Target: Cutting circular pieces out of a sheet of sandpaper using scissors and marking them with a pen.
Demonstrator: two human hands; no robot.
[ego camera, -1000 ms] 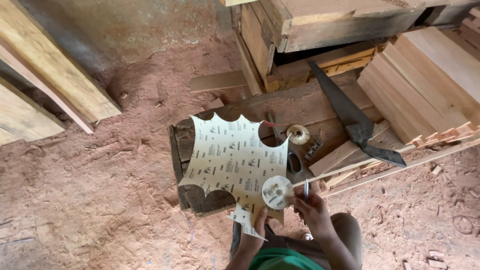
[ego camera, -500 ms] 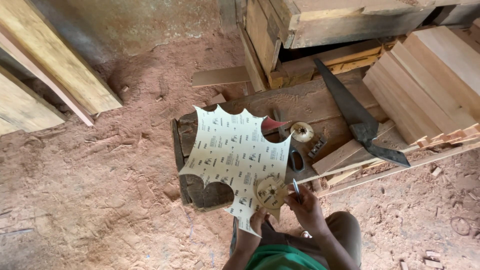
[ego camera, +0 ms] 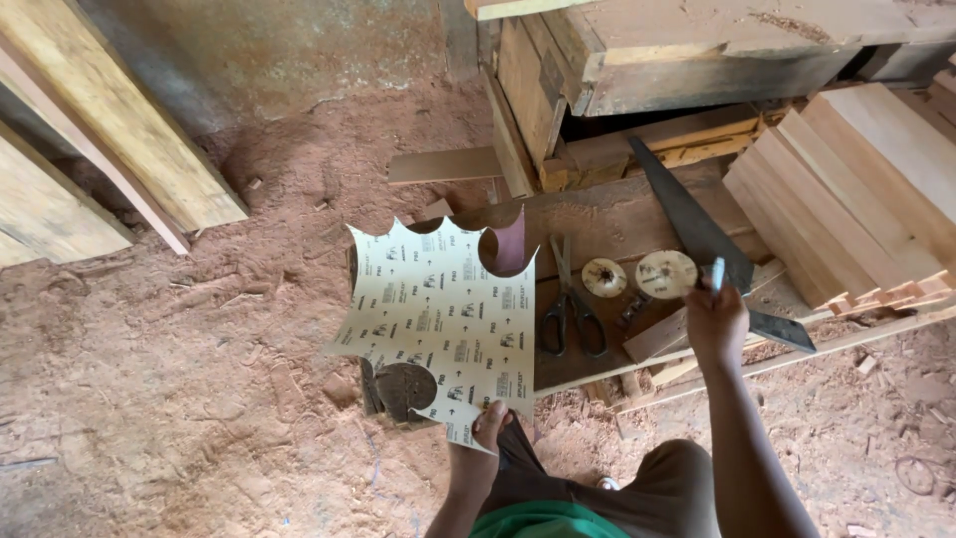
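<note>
1. Left of the scissors (ego camera: 571,304), the left hand (ego camera: 487,428) pinches the bottom edge of the sandpaper sheet (ego camera: 438,319), now lifted and tilted off the wooden worktop (ego camera: 617,214), its round cut-outs showing.
2. Just right of the scissors a cut sanding disc (ego camera: 603,277) lies on the worktop.
3. Further right, the right hand (ego camera: 715,321) has carried a second sanding disc (ego camera: 665,273) away from the sheet and grips it with a pen-like marker, so that disc looks freshly separated.
4. A handsaw (ego camera: 697,234) lies beyond.
</note>
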